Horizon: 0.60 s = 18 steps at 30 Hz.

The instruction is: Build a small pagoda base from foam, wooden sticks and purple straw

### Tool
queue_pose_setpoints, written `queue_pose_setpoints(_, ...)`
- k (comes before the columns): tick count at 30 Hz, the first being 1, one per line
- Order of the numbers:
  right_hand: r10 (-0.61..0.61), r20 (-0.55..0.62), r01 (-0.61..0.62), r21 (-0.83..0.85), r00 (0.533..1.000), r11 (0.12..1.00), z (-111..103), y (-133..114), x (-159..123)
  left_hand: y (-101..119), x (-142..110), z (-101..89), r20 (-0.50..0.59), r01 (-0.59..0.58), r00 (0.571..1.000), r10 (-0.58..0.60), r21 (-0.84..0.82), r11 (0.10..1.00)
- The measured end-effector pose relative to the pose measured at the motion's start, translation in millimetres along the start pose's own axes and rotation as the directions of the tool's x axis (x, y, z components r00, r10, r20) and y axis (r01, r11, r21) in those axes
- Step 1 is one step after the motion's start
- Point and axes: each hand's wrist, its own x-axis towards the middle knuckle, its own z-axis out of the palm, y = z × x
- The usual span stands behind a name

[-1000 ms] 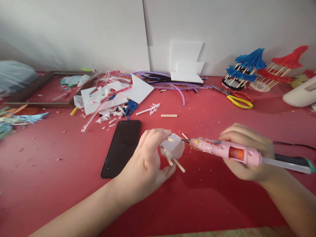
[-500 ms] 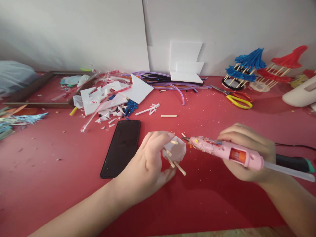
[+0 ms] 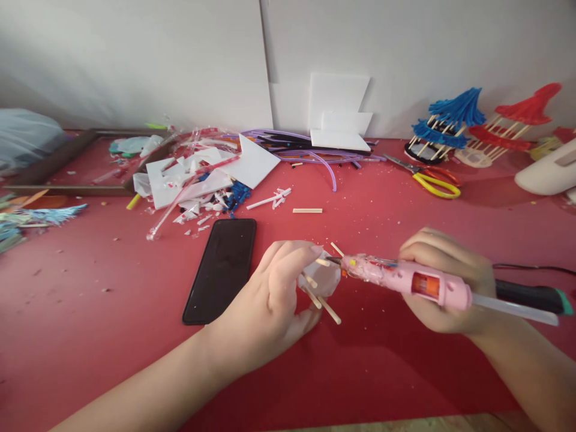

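Between the thumb and fingers of my left hand (image 3: 281,288) is a small white foam board disc (image 3: 326,282) with several short wooden sticks (image 3: 330,310) standing out of it. My right hand (image 3: 445,276) is wrapped round a pink hot glue gun (image 3: 405,277), its metal nozzle pointing left. The nozzle tip is at the upper part of the disc, close to one stick; whether it touches cannot be made out. A clear glue stick (image 3: 515,307) sticks out of the gun's back end. A loose wooden stick (image 3: 336,249) lies just behind the nozzle.
A black phone (image 3: 220,270) lies left of my left hand. Further back are foam scraps (image 3: 198,174), purple pipe cleaners (image 3: 321,163), a pair of wooden sticks (image 3: 307,210) and yellow-and-red-handled scissors (image 3: 434,185). Blue (image 3: 443,129) and red (image 3: 508,129) tiered models stand at back right, beside a pale rounded object (image 3: 544,171).
My right hand has moved the glue gun slightly left, bringing its nozzle from beside the disc to over its edge by a stick. My left hand has shifted a little to the right.
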Motion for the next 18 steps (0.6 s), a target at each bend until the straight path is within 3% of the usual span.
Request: queue_pose_setpoints(18, -0.017, 0.017, 0.018, -0.031, 1.0, 0.999, -0.3, -1.3, 2.1, 2.1, 0.5, -0.4, 0.022, 0.021, 1.0, -0.022, 0.01, 1.0)
